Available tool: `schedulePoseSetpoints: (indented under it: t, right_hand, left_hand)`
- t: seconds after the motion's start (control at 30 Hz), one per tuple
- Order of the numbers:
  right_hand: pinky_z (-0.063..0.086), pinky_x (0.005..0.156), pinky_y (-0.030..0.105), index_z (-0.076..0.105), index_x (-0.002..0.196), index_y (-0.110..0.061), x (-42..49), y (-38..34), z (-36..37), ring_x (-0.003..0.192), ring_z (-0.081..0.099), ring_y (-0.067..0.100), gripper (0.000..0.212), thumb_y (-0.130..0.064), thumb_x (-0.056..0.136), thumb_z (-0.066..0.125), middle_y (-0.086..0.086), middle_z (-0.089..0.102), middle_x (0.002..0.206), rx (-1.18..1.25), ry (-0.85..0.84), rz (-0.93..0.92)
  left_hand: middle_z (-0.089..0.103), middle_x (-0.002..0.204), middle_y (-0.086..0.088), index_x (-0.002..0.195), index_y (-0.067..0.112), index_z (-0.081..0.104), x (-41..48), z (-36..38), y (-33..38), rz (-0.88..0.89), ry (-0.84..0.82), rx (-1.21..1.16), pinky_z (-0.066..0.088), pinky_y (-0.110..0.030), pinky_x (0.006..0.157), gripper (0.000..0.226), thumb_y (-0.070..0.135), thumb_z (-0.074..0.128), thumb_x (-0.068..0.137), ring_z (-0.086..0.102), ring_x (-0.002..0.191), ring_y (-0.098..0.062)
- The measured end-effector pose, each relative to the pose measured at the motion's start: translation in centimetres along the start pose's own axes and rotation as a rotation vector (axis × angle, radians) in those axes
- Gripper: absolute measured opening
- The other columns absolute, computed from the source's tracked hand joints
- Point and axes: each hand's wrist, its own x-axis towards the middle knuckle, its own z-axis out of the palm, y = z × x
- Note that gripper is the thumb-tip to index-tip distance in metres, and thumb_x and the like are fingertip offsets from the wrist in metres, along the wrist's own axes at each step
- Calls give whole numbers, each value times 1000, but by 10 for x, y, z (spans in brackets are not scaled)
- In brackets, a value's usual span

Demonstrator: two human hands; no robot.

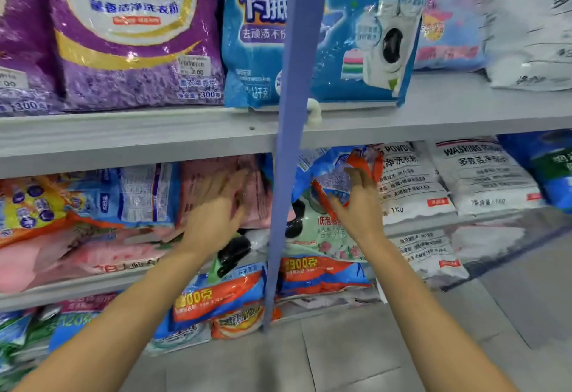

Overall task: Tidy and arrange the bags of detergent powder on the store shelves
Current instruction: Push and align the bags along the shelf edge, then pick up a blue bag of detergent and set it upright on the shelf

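two bare forearms reach up and forward from the bottom edge toward the middle shelf [77,291] of a store rack. the left hand [216,205] is blurred, with its fingers stretched out and released, palm laid against a pink bag [250,193] that stands upright in the row. the right hand [359,202], just past a blue upright post [294,144], is grasping a blue and orange bag [334,168], thumb below and fingers curled over its crumpled edge. this bag sits on the same shelf, on top of other bags, roughly on end with its top tipped to the right; it is too bunched up to tell its exact line. it is shiny blue plastic with an orange-red border. beside it to the right lie white bags [483,174] leaning back with their tops away from the viewer.
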Motion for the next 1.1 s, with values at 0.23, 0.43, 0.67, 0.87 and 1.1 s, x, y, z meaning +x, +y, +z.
schedulePoseSetpoints:
  t: [0.23,0.43,0.67,0.87,1.1]
  right_hand:
    - [35,101,47,29,137,-16,21,3,9,126,39,41,78,-61,77,51,28,41,136,-29,157,-216]
    - [31,93,43,54,128,-22,32,-2,12,106,38,32,72,-36,62,81,15,36,120,-292,371,-571]
    - [39,97,45,69,111,-18,55,-25,41,114,56,29,67,-13,47,86,9,63,122,-252,39,-953]
    - [55,64,40,72,102,-12,57,-22,8,88,67,34,42,-35,74,52,11,69,106,4,62,-824]
    - [39,63,22,55,79,-17,40,10,-59,66,51,8,12,-29,83,52,-2,55,72,656,-195,-221]
  left_hand:
    - [57,118,-29,119,-1,56,29,27,-8,120,-40,127,46,-56,86,56,42,39,88,55,105,-48]
    - [62,91,-37,90,-12,63,27,33,6,33,-89,144,47,-64,77,62,41,32,99,61,86,-54]
    - [60,79,-35,77,-13,62,16,34,8,-116,-157,-43,46,-59,74,69,39,22,99,60,78,-51]
    - [52,132,-19,130,10,50,5,22,3,-81,-58,-41,41,-53,96,62,52,36,87,48,118,-38]
    - [39,148,-1,146,22,33,-20,12,8,-153,71,-207,35,-45,109,60,41,53,92,38,134,-21]
